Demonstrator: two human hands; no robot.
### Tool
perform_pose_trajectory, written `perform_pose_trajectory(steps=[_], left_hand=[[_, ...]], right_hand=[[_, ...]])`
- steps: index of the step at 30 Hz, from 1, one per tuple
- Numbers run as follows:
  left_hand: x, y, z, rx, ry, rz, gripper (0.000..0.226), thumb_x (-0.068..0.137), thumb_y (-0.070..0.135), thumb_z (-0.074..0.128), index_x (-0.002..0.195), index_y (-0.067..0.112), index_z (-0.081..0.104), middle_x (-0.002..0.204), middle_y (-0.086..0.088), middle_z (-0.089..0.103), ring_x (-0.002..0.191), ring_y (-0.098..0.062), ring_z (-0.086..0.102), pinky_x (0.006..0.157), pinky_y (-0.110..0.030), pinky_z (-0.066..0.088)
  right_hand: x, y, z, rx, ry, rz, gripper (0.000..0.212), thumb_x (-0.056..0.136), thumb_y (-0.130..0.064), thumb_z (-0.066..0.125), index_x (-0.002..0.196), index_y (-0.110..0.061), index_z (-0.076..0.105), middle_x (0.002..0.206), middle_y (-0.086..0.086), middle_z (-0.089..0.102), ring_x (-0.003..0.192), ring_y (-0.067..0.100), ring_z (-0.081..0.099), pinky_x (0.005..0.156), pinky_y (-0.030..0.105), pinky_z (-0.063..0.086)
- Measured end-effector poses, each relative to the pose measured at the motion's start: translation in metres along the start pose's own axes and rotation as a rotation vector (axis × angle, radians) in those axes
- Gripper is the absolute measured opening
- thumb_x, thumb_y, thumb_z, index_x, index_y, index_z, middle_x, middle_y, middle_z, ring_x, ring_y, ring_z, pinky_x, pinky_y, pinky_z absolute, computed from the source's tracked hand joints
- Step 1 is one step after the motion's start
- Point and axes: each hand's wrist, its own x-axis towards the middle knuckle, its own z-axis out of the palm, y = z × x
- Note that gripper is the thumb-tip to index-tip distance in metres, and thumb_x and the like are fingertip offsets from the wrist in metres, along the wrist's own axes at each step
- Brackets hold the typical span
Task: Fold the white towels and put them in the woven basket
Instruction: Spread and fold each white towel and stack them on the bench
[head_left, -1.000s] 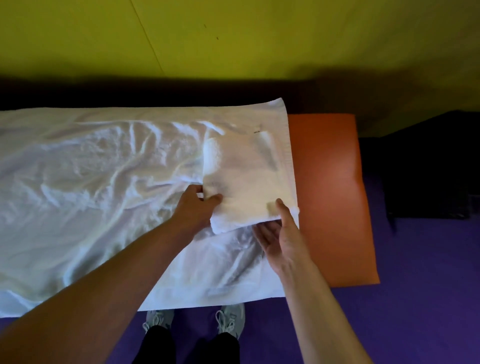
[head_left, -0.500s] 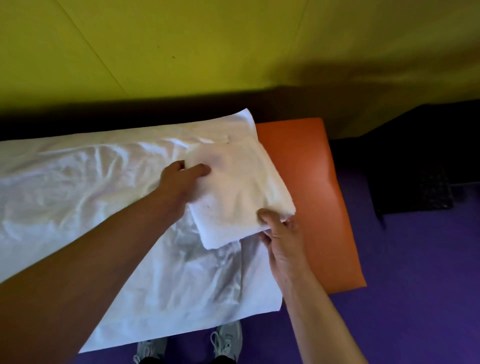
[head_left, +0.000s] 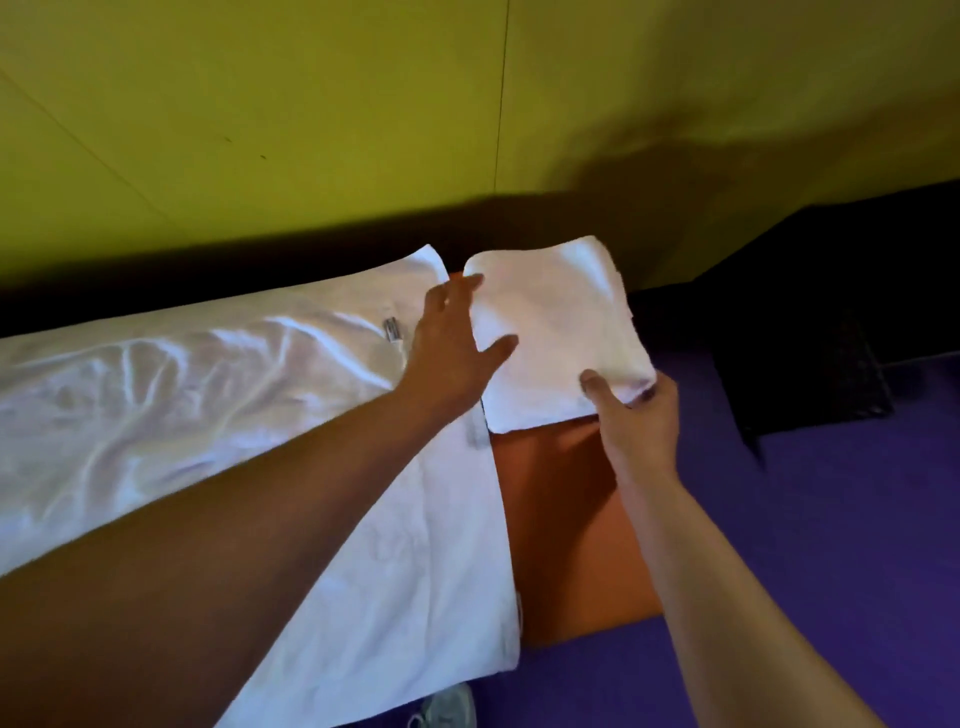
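Note:
A folded white towel (head_left: 558, 322) hangs in the air over the far end of the orange padded bench (head_left: 566, 519). My right hand (head_left: 636, 421) pinches its near right corner, thumb on top and fingers underneath. My left hand (head_left: 449, 343) lies spread against the towel's left edge, with its thumb and index fingertip resting on top of the cloth. To the right, on the floor, stands a dark woven basket (head_left: 810, 353); its inside is too dark to make out.
A crumpled white sheet (head_left: 208, 395) covers most of the bench on the left. Purple floor (head_left: 831, 545) lies to the right and in front. A yellow-green wall stands behind. My shoe (head_left: 452, 709) shows at the bottom edge.
The folded towel has been lifted off the white sheet and carried right, over the orange end of the bench. My left hand's grip has loosened into a spread touch.

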Motion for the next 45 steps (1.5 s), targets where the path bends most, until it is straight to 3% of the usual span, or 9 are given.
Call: perform_pose_trajectory(steps=[2,4,6,9,18,26,31,37,45], left_hand=[[-0.028,-0.005,0.013,0.163,-0.063,0.207,0.057,0.094,0.037,0.067,0.146,0.027,0.046,0.157,-0.009,0.032,0.138,-0.033,0.042,0.111,-0.041,0.036],[-0.054,-0.014,0.026,0.273,-0.090,0.254,0.050,0.097,0.035,0.063,0.145,0.031,0.050,0.160,-0.007,0.032,0.137,-0.034,0.044,0.107,-0.052,0.044],[-0.068,-0.025,0.036,0.352,-0.102,0.245,0.055,0.099,0.035,0.060,0.151,0.037,0.042,0.165,-0.005,0.027,0.141,-0.035,0.041,0.106,-0.054,0.045],[-0.073,-0.038,0.042,0.442,-0.160,0.223,0.068,0.102,0.039,0.052,0.158,0.046,0.016,0.170,0.002,0.002,0.150,-0.035,0.028,0.112,-0.051,0.036],[-0.059,-0.033,0.036,0.534,-0.249,0.223,0.072,0.104,0.046,0.043,0.158,0.047,-0.005,0.169,0.004,-0.014,0.154,-0.039,0.012,0.118,-0.051,0.026],[-0.160,-0.080,0.006,0.573,-0.124,0.071,0.080,0.088,0.036,0.071,0.157,0.032,0.031,0.162,-0.011,0.033,0.144,-0.037,0.040,0.111,-0.050,0.039],[-0.228,-0.114,-0.018,0.558,-0.178,-0.048,0.075,0.073,0.039,0.081,0.142,0.023,0.055,0.153,-0.012,0.044,0.129,-0.036,0.053,0.101,-0.050,0.049],[-0.280,-0.129,-0.015,0.585,-0.264,0.124,0.073,0.067,0.040,0.086,0.133,0.027,0.060,0.139,-0.009,0.054,0.113,-0.031,0.058,0.088,-0.044,0.052],[-0.261,-0.136,-0.013,0.486,-0.198,0.137,0.052,0.066,0.023,0.083,0.112,0.030,0.062,0.121,-0.004,0.059,0.090,-0.027,0.057,0.072,-0.040,0.047]], right_hand=[[0.002,0.000,0.001,-0.195,0.076,-0.066,0.101,0.077,-0.046,0.084,0.156,-0.024,0.024,0.141,0.006,0.046,0.124,0.022,0.052,0.099,0.035,0.048],[-0.005,0.002,-0.002,-0.475,0.196,-0.222,0.105,0.079,-0.055,0.078,0.159,-0.031,0.015,0.154,0.010,0.033,0.139,0.029,0.040,0.114,0.049,0.034],[-0.014,0.009,-0.008,-0.679,0.244,-0.479,0.086,0.089,-0.052,0.067,0.159,-0.031,0.021,0.161,0.009,0.028,0.146,0.029,0.031,0.118,0.050,0.025],[-0.019,0.032,-0.015,-0.920,0.073,-0.759,0.056,0.100,-0.045,0.051,0.152,-0.029,0.041,0.161,0.007,0.035,0.150,0.028,0.028,0.123,0.047,0.021],[-0.003,0.036,-0.008,-1.022,-0.059,-0.620,0.051,0.104,-0.037,0.045,0.154,-0.036,0.038,0.167,0.004,0.024,0.156,0.025,0.010,0.126,0.047,0.014],[-0.038,0.021,-0.005,-0.992,0.017,-0.716,0.056,0.092,-0.024,0.060,0.147,-0.023,0.048,0.159,0.011,0.038,0.150,0.031,0.028,0.122,0.050,0.021],[-0.080,0.023,0.026,-0.808,-0.103,-0.844,0.043,0.089,-0.019,0.061,0.132,-0.017,0.059,0.129,0.010,0.058,0.115,0.029,0.055,0.096,0.043,0.045],[-0.107,0.042,0.075,-0.680,-0.471,-0.709,0.036,0.092,-0.022,0.056,0.128,-0.018,0.058,0.110,0.010,0.062,0.097,0.029,0.063,0.081,0.051,0.054],[-0.092,0.012,0.120,-0.703,-0.520,-0.311,0.025,0.091,-0.028,0.062,0.114,-0.019,0.063,0.098,0.003,0.074,0.093,0.025,0.069,0.086,0.032,0.053]])
